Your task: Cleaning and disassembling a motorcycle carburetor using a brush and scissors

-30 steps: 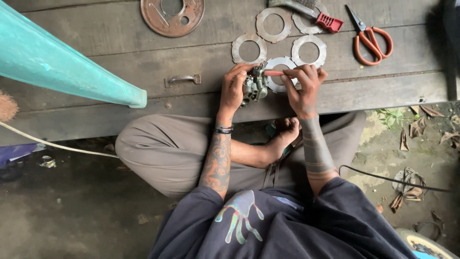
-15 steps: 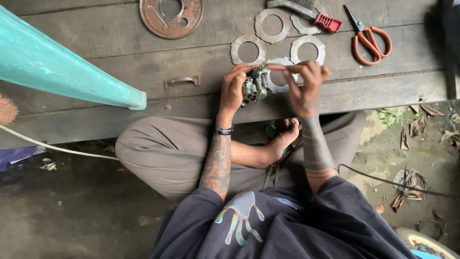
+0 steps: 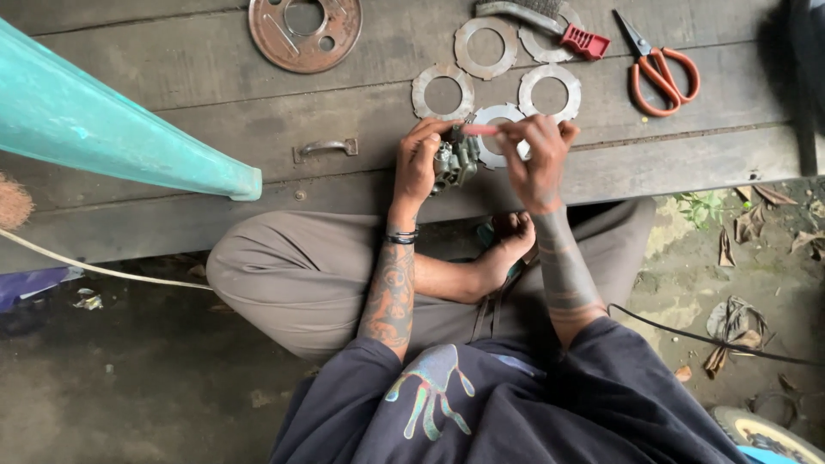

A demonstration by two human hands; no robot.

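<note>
At frame centre, the left hand (image 3: 418, 163) clenched a metal part (image 3: 455, 160); the right hand (image 3: 537, 159) pinched a red tool (image 3: 479, 130) against it, beside rings (image 3: 550, 90).

Bare planks left of the drawer handle (image 3: 325, 148), rings (image 3: 443, 91) (five) and scissors (image 3: 657, 70) crowd beyond

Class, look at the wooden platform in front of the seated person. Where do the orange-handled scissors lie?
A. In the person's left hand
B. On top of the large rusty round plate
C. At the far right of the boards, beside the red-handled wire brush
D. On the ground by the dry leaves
C: the orange-handled scissors lie on the wooden platform at the far right, just right of the red-handled wire brush, away from both hands.
</note>
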